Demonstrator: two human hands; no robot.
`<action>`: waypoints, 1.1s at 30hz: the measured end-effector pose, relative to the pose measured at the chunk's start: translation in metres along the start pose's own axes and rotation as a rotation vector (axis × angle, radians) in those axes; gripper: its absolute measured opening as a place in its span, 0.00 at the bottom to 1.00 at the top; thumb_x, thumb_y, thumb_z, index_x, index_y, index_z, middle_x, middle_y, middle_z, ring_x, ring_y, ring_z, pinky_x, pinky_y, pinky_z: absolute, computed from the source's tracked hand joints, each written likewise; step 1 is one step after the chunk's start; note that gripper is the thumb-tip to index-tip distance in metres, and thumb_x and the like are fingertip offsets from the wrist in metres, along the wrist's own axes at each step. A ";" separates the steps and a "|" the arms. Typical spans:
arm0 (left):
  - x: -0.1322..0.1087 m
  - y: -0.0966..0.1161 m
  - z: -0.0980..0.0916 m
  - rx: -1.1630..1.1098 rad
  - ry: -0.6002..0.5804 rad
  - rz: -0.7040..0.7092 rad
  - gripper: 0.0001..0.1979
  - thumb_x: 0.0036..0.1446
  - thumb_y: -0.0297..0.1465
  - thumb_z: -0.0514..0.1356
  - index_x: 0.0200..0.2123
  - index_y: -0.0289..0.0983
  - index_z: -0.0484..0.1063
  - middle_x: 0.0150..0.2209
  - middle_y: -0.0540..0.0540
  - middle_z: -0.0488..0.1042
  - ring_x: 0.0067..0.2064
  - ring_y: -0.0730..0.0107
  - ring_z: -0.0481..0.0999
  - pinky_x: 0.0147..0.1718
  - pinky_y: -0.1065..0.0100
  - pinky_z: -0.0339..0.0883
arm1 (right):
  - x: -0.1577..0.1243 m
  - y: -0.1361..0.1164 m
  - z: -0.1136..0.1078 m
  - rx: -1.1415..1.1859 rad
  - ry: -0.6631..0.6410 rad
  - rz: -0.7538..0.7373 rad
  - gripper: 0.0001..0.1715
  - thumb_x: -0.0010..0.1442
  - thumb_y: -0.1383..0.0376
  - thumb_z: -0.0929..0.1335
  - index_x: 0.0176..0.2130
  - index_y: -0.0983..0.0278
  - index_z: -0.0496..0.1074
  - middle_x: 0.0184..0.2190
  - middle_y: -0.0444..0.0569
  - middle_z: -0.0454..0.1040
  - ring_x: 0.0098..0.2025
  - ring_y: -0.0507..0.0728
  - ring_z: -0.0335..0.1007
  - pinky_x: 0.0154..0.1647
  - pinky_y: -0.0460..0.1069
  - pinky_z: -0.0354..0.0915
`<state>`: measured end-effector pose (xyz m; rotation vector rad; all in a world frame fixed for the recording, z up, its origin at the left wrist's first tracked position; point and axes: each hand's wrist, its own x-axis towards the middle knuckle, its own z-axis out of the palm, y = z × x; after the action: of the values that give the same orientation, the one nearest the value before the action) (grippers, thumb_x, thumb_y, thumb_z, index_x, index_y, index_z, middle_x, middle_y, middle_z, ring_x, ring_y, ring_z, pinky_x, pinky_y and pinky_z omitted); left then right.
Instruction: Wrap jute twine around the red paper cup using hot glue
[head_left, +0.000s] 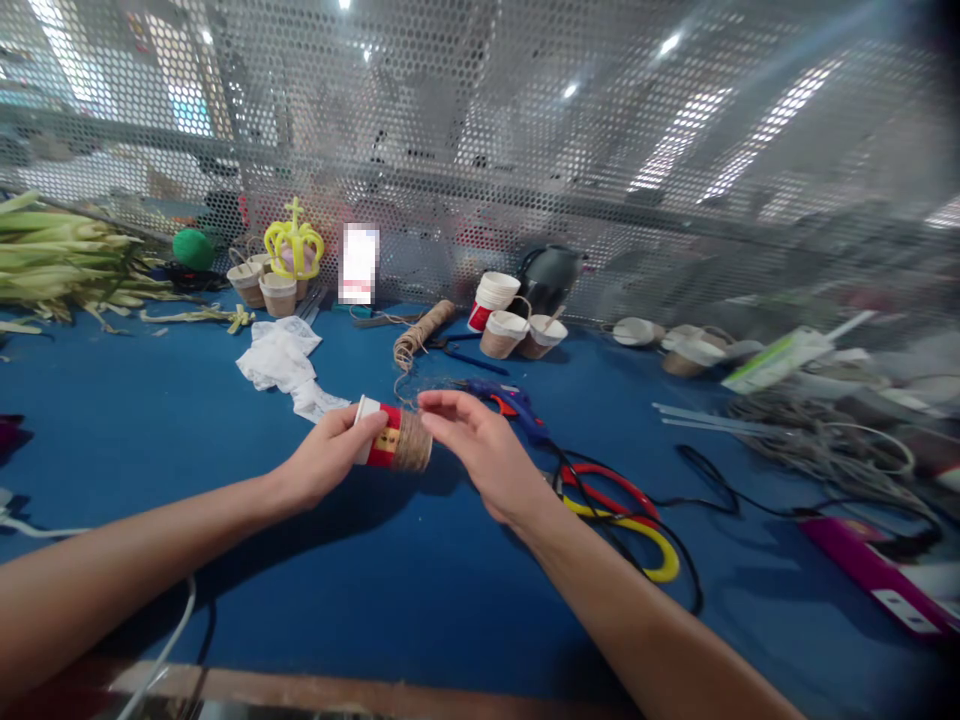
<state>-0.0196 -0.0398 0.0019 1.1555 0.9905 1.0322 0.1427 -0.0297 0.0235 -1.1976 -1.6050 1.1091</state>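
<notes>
My left hand (330, 455) grips a red and white paper cup (384, 440) by its rim end, the cup lying on its side above the table. Jute twine (412, 443) is wound around the half of the cup nearest its base. My right hand (476, 445) is at that base, thumb and fingers bent together on the twine beside the wrapped part. From there the strand leads back to a twine roll (427, 330) on the table. A blue hot glue gun (521, 408) lies just beyond my right hand.
Scissors with red and yellow handles (664, 550) and black cords lie right of my forearm. Twine-wrapped cups (504, 335) stand behind. White cloth (279, 355), a yellow crown (294, 245) and green husks (67, 255) are to the left. A purple power strip (862, 570) lies far right.
</notes>
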 end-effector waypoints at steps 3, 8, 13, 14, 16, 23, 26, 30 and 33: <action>0.004 0.002 0.001 -0.184 0.050 -0.086 0.12 0.49 0.36 0.56 0.28 0.30 0.70 0.23 0.49 0.69 0.25 0.77 0.66 0.25 0.76 0.58 | 0.003 0.001 -0.003 0.041 0.143 -0.040 0.07 0.51 0.66 0.62 0.31 0.64 0.68 0.31 0.46 0.70 0.35 0.52 0.64 0.36 0.48 0.60; 0.006 0.003 0.000 -0.279 0.124 -0.144 0.12 0.47 0.35 0.58 0.27 0.29 0.70 0.21 0.50 0.68 0.22 0.78 0.64 0.21 0.76 0.56 | 0.004 -0.002 -0.006 0.136 0.170 -0.016 0.10 0.52 0.69 0.56 0.22 0.63 0.60 0.18 0.41 0.63 0.21 0.49 0.57 0.21 0.45 0.54; 0.006 0.001 0.000 -0.263 0.101 -0.113 0.12 0.48 0.34 0.57 0.28 0.29 0.71 0.22 0.48 0.70 0.23 0.78 0.66 0.23 0.76 0.58 | 0.002 0.003 -0.003 0.067 0.088 -0.010 0.13 0.55 0.63 0.59 0.21 0.64 0.61 0.15 0.40 0.60 0.19 0.48 0.53 0.20 0.45 0.52; 0.006 0.001 0.000 -0.257 0.085 -0.092 0.12 0.48 0.34 0.57 0.29 0.29 0.71 0.22 0.48 0.71 0.24 0.78 0.67 0.24 0.76 0.58 | 0.002 0.005 -0.003 0.039 0.075 -0.016 0.12 0.54 0.62 0.61 0.22 0.64 0.62 0.17 0.41 0.61 0.20 0.48 0.55 0.22 0.45 0.54; 0.006 0.000 -0.001 -0.247 0.044 -0.047 0.12 0.49 0.34 0.56 0.30 0.29 0.71 0.23 0.48 0.72 0.25 0.77 0.68 0.26 0.76 0.60 | 0.002 0.010 -0.002 -0.028 0.057 -0.038 0.10 0.50 0.59 0.66 0.27 0.65 0.64 0.23 0.43 0.66 0.27 0.50 0.61 0.27 0.46 0.58; 0.005 -0.004 -0.005 -0.171 -0.031 0.063 0.13 0.49 0.35 0.57 0.34 0.31 0.70 0.25 0.49 0.73 0.26 0.77 0.69 0.30 0.74 0.62 | 0.001 0.009 0.003 -0.033 -0.188 0.020 0.23 0.52 0.56 0.64 0.45 0.64 0.59 0.41 0.53 0.68 0.39 0.56 0.67 0.40 0.54 0.63; 0.004 -0.003 -0.004 -0.114 -0.025 0.092 0.13 0.44 0.33 0.61 0.33 0.31 0.68 0.28 0.49 0.73 0.27 0.77 0.69 0.30 0.74 0.62 | 0.000 0.009 0.004 -0.026 -0.177 -0.017 0.21 0.52 0.56 0.65 0.43 0.64 0.59 0.41 0.54 0.68 0.39 0.56 0.67 0.40 0.54 0.64; 0.003 -0.001 -0.004 -0.087 -0.030 0.096 0.15 0.42 0.32 0.62 0.34 0.31 0.67 0.29 0.48 0.73 0.29 0.75 0.70 0.32 0.71 0.64 | 0.000 0.014 0.006 -0.054 -0.141 -0.062 0.23 0.50 0.56 0.66 0.43 0.64 0.59 0.42 0.55 0.67 0.40 0.57 0.67 0.41 0.55 0.64; 0.003 -0.001 -0.004 -0.081 -0.032 0.103 0.14 0.43 0.31 0.62 0.35 0.31 0.67 0.29 0.48 0.73 0.29 0.75 0.70 0.33 0.71 0.64 | 0.000 0.017 0.007 -0.071 -0.120 -0.089 0.24 0.50 0.56 0.66 0.43 0.64 0.59 0.42 0.55 0.67 0.40 0.57 0.66 0.40 0.55 0.65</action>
<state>-0.0230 -0.0364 0.0005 1.1625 0.8643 1.1225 0.1403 -0.0285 0.0052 -1.1116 -1.7847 1.0932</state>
